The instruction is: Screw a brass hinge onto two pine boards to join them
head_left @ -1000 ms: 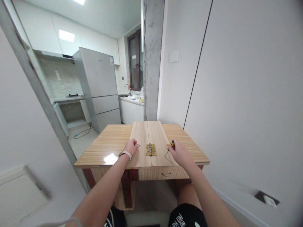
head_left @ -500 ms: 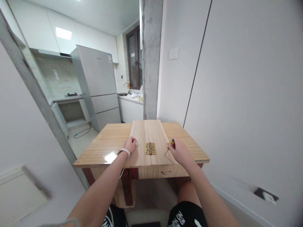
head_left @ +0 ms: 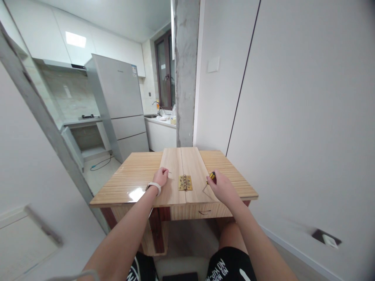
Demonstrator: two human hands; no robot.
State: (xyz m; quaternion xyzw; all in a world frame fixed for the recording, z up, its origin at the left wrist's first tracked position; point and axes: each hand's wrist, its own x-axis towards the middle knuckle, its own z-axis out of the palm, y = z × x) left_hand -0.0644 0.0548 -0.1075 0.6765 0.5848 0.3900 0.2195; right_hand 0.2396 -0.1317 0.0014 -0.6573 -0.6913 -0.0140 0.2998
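Note:
A brass hinge (head_left: 184,182) lies across the seam between two pale wooden boards, the left board (head_left: 172,160) and the right board (head_left: 193,160). To the left of the hinge, my left hand (head_left: 161,176) is closed in a pinch on a small thin screw (head_left: 170,172), with a white-banded watch on the wrist. My right hand (head_left: 220,185) grips a screwdriver (head_left: 213,176) with a yellow and black handle. Its thin shaft slants down to the left, the tip close to the right board, to the right of the hinge.
Beneath the boards is a striped wooden table (head_left: 140,168) with a drawer (head_left: 215,211) at its front. My legs are below the front edge. A white wall (head_left: 293,117) rises on the right. Behind stand a grey pillar (head_left: 187,78) and a fridge (head_left: 124,89).
The view has shifted slightly. The screw in my left hand now points more level to the right. My right hand holds the screwdriver much as before.

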